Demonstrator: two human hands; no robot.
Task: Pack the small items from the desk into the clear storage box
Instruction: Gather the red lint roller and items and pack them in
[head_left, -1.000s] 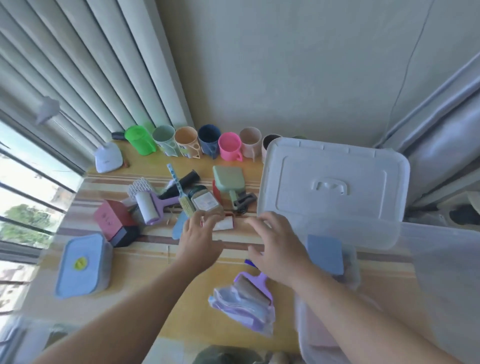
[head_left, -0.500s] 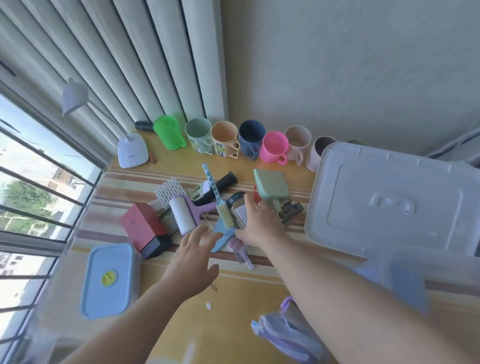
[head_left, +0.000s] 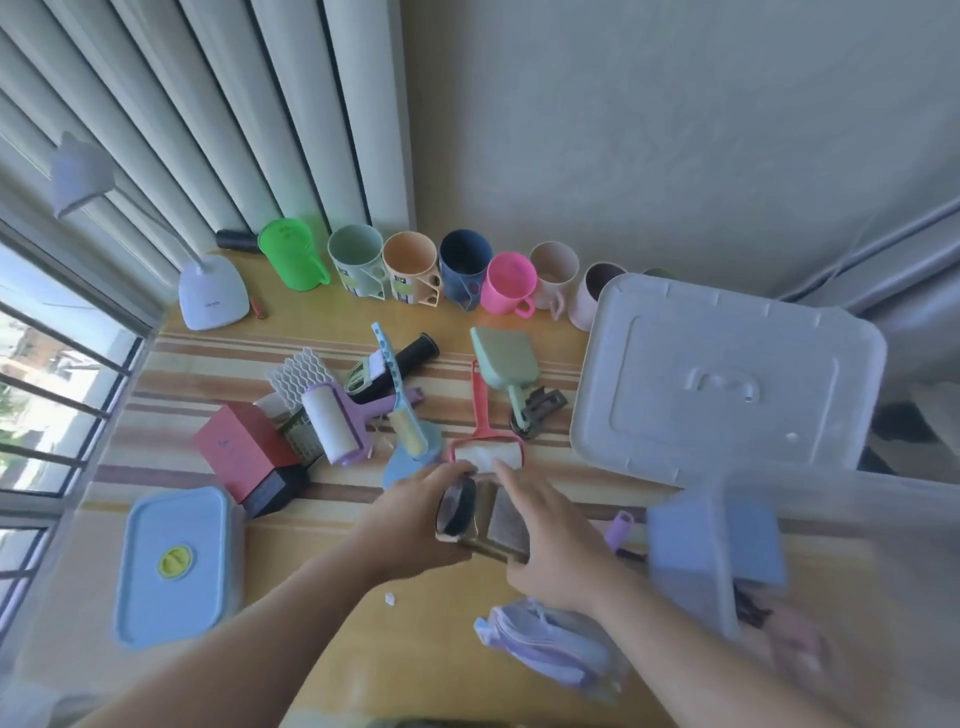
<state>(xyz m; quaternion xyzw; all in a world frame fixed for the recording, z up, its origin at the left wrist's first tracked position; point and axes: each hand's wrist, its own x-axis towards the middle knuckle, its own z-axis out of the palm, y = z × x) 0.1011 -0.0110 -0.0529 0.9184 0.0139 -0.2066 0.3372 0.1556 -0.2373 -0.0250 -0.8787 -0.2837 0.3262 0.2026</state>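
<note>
Both hands hold a small jar (head_left: 480, 522) with a black lid and a label, lifted above the desk's near middle. My left hand (head_left: 415, 519) grips its lid end; my right hand (head_left: 556, 540) wraps its body. The clear storage box (head_left: 883, 519) stands at the right, blurred, with a blue block (head_left: 717, 545) inside. Its white lid (head_left: 727, 374) lies behind it. On the desk lie a red lint roller (head_left: 485, 447), a purple lint roller (head_left: 337, 426), a blue brush (head_left: 400, 410) and a green dustpan (head_left: 501, 358).
A row of coloured mugs (head_left: 410, 265) lines the back wall. A white desk lamp (head_left: 213, 291) stands at back left. A red box (head_left: 244, 452) and a blue lidded container (head_left: 176, 566) sit at left. A purple pouch (head_left: 550, 644) lies near the front edge.
My right hand has lifted the jar from the pile and drawn it toward me. My left hand has joined it on the lid end. The red lint roller is now uncovered.
</note>
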